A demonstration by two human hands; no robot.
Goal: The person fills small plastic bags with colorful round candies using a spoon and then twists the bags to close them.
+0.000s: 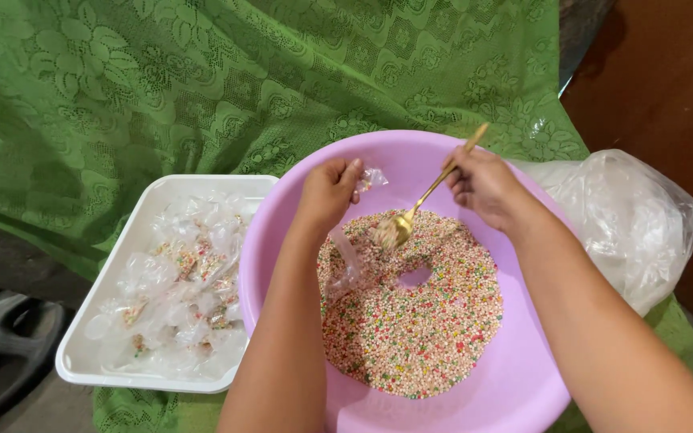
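— Spoon (411,215) loaded?
— Yes, my right hand (483,186) pinches it over the sprinkles (419,321) in the pink basin (523,377); my left hand (329,192) grips a small clear bag (350,261) (mouth beside the spoon). Tipping needs steadiness.

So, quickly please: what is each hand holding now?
Left hand: closed, pinching a small clear plastic bag.
Right hand: closed on a gold spoon loaded with coloured sprinkles.
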